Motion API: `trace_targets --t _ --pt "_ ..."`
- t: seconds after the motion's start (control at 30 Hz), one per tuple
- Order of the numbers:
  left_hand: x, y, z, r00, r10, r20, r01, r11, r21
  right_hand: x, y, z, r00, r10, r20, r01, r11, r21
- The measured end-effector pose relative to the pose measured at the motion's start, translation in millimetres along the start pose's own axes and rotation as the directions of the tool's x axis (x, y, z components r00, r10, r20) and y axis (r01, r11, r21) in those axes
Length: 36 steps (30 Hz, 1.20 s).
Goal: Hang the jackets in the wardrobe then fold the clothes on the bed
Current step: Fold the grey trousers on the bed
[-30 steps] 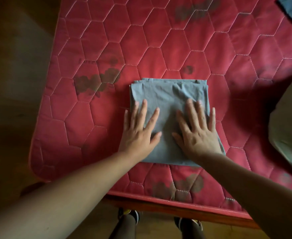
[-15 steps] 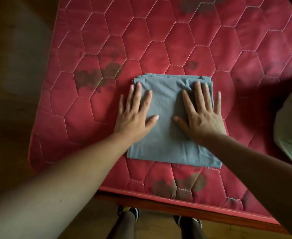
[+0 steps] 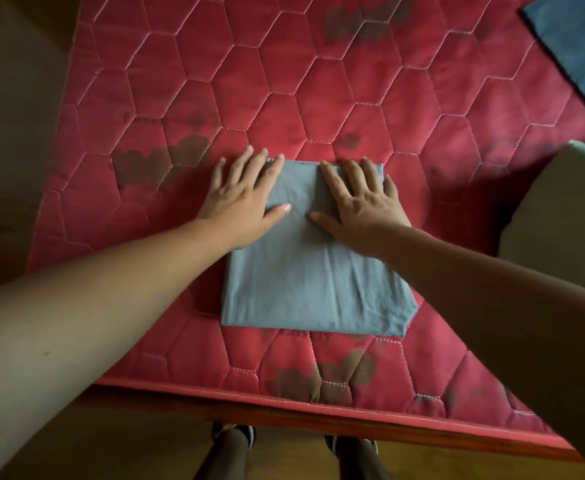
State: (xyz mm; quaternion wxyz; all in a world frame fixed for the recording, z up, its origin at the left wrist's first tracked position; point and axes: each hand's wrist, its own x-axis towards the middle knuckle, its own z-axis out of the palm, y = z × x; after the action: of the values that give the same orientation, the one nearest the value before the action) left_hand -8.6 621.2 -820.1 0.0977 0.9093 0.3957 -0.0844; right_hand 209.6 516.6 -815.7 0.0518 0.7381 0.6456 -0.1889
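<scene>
Fingers [image 3: 242, 171] (all straight) press folded grey cloth [image 3: 318, 289] on mattress [image 3: 318, 98].

One bed [image 3: 353, 98], three clothes on it — one folded grey garment [image 3: 312, 289], one dark blue piece [image 3: 575, 39], one pale green piece [image 3: 561, 220] — two hands: left hand [image 3: 239, 209], right hand [image 3: 363, 209].

left hand [image 3: 240, 204], right hand [image 3: 362, 206], both slid forward

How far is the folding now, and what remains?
Done: the grey cloth lies folded in a rectangle on the mattress; a blue cloth far right looks folded too. In hand: the left hand and right hand press flat on the grey cloth's far edge. Left: a pale cloth at the right edge looks unfolded. The jackets and wardrobe are out of view.
</scene>
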Motion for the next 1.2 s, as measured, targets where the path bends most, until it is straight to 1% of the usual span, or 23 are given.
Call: trace_targets --t 0.1,0.2,0.27,0.37,0.43,0.47,0.57,0.7,0.83,0.9,0.97,1.03,1.1,1.2 --pt "-10.1 13.6 10.0 0.992 0.074 -0.101 -0.067 0.995 0.072 -8.9 6.9 6.8 1.000 -0.001 -0.012 0.000 1.000 -0.025" --pt "-17.2 20.4 29.5 0.991 0.046 -0.123 -0.038 0.997 0.064 -8.4 7.2 20.8 1.000 0.020 -0.021 -0.021 1.000 -0.021" --pt "-14.7 18.2 33.4 0.994 0.044 -0.102 -0.038 0.998 0.055 -3.3 8.9 24.4 1.000 0.019 -0.007 -0.019 0.999 -0.029" --pt "-7.1 13.5 24.3 0.998 0.054 0.018 -0.055 0.998 0.029 2.1 11.1 19.7 0.997 0.020 0.071 -0.020 1.000 -0.012" --pt "-6.7 14.8 16.4 0.998 0.037 0.042 -0.038 0.999 0.033 0.9 10.7 13.6 0.996 0.017 0.093 -0.016 1.000 -0.007" --pt "-9.0 17.4 13.5 1.000 0.024 0.018 -0.025 0.999 0.043 -2.0 10.7 11.3 0.997 0.011 0.082 -0.011 1.000 -0.004" --pt "-23.6 26.8 21.5 0.993 0.012 -0.119 -0.002 0.997 0.083 -13.9 12.2 14.1 1.000 0.002 0.014 -0.002 1.000 0.001" --pt "-29.6 25.8 44.4 0.983 0.026 -0.180 -0.018 0.999 0.045 -13.6 18.5 29.1 0.998 0.004 -0.064 -0.004 1.000 -0.003" --pt "-24.3 27.6 34.3 0.991 0.017 -0.135 -0.008 0.998 0.069 -9.9 17.5 20.6 0.999 -0.015 -0.031 0.013 0.998 -0.059" --pt "-33.8 34.1 30.5 0.990 -0.012 -0.140 0.024 0.996 0.084 -18.7 11.7 18.5 0.998 -0.012 -0.065 0.004 0.994 -0.114" --pt "-57.9 39.9 34.3 0.988 0.028 -0.153 -0.017 0.997 0.074 -42.0 5.9 27.5 0.993 -0.043 -0.107 0.029 0.992 -0.126" --pt "-81.9 40.7 45.6 0.984 0.096 -0.152 -0.087 0.994 0.065 -68.4 6.6 46.4 0.992 -0.055 -0.112 0.043 0.993 -0.107" --pt "-89.7 37.0 52.8 0.984 0.101 -0.145 -0.095 0.994 0.047 -81.0 11.3 59.1 0.995 -0.036 -0.094 0.030 0.997 -0.064" --pt "-82.8 35.8 52.0 0.987 0.086 -0.139 -0.084 0.996 0.021 -74.8 11.8 56.8 0.998 -0.021 -0.065 0.019 0.999 -0.031"
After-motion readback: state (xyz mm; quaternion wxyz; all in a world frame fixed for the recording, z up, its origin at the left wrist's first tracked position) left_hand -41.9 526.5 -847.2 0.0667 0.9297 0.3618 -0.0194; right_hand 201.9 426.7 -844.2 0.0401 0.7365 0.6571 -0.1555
